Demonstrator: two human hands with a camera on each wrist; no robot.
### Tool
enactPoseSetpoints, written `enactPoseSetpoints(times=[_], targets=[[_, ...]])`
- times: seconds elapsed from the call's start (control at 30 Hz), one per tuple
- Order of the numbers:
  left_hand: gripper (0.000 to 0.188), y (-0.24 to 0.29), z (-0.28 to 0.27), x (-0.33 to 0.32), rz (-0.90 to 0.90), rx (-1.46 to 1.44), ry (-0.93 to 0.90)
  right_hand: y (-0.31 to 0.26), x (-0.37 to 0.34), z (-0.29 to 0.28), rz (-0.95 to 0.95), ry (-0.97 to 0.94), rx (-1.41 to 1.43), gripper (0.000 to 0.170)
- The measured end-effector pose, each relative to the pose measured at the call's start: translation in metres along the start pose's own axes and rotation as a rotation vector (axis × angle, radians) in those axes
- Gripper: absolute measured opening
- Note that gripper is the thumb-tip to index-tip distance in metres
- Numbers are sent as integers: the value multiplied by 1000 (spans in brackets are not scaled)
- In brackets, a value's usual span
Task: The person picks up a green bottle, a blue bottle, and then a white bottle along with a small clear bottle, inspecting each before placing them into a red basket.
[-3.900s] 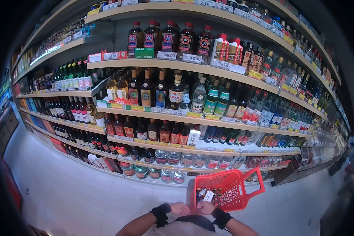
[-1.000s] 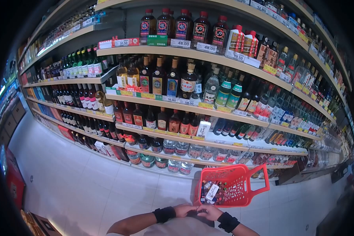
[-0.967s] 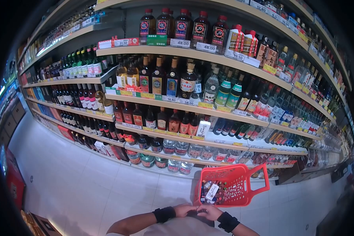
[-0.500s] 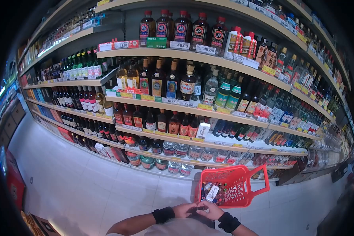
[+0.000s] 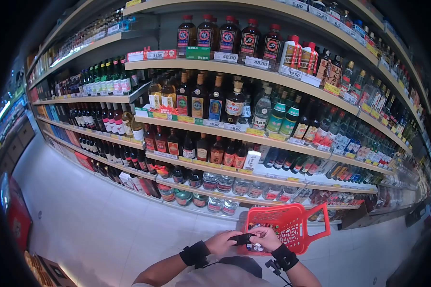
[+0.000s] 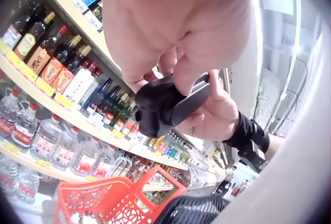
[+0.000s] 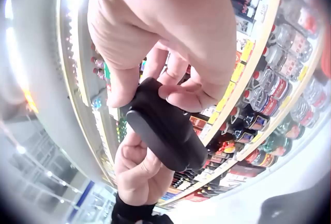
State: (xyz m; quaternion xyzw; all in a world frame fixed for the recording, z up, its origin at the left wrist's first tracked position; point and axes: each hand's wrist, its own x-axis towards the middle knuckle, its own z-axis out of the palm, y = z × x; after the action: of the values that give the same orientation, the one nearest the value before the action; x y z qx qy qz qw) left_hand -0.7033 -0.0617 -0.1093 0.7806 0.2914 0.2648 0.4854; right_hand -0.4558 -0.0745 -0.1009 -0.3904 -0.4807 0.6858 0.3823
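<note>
Both hands meet low in the head view, in front of the body. Between them is a small, smooth black object [image 5: 242,239] with rounded edges; its kind does not show clearly. My left hand [image 5: 219,242] grips one end with thumb and fingers. At the other end, the thumb and fingers of my right hand [image 5: 267,238] pinch it. In the left wrist view, a flat flap stands out from the black object [image 6: 163,102]. The right wrist view shows its long rounded side [image 7: 168,128]. Just behind the hands is a red shopping basket [image 5: 292,217], holding several small bottles, partly hidden.
Shelves [image 5: 234,126] packed with liquor bottles and price tags stretch across the front. Large clear jugs [image 5: 222,205] stand on the lowest shelf. Pale tiled floor [image 5: 105,215] lies to the left, with a red display [image 5: 20,215] at the far left edge.
The hands have risen from close to the waist and moved forward over the basket's near edge. The black object now shows plainly between them. The shelves have shifted slightly right in view.
</note>
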Motion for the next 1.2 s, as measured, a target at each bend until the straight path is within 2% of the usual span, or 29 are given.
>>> enactPoseSetpoints(times=[0.1,0.13,0.23,0.33,0.43,0.53,0.6,0.67,0.7,0.73,0.77,0.8,0.83,0.9,0.97,1.03,1.07,1.1,1.2], targets=[[41,19,-20,-1,55,-17,-69,-11,6,-5,45,-152,247,28],[42,22,-25,-1,59,-42,-100,-17,6,-8,75,-259,339,27],[45,34,-37,-2,78,-56,-172,6,17,-30,182,-372,430,34],[46,46,-46,-1,126,-7,-197,8,22,-21,86,-418,469,38],[46,50,-53,2,162,-68,-219,-6,30,-18,82,-573,570,33],[47,63,-61,4,105,-156,-249,-7,41,-16,-11,-629,601,33],[47,70,-66,4,-1,-210,-240,-22,40,-4,58,-499,570,34],[47,65,-68,7,-32,-322,-178,-40,40,6,147,-362,567,37],[47,58,-70,9,-48,-379,-146,-41,44,5,136,-382,605,36],[49,41,-72,13,-17,-716,-37,-40,50,2,124,-403,642,36],[50,29,-77,16,23,-701,7,-37,57,-2,112,-422,678,36],[52,22,-83,17,60,-689,51,-32,64,-7,111,-316,652,36],[53,13,-86,20,95,-678,97,-37,69,-5,108,-314,663,36],[50,-24,-87,35,175,-809,390,-37,86,-5,92,-348,741,34],[48,-1,-108,48,269,-941,514,-47,95,11,28,-221,587,36],[46,-5,-126,62,339,-994,614,-53,107,24,-26,-265,559,37],[46,-15,-136,69,343,-992,656,-56,113,32,-11,-210,537,36],[45,-22,-145,75,352,-986,696,-57,120,35,-31,-267,561,36],[44,-17,-160,88,405,-1036,741,-58,133,50,-19,-187,589,37]])
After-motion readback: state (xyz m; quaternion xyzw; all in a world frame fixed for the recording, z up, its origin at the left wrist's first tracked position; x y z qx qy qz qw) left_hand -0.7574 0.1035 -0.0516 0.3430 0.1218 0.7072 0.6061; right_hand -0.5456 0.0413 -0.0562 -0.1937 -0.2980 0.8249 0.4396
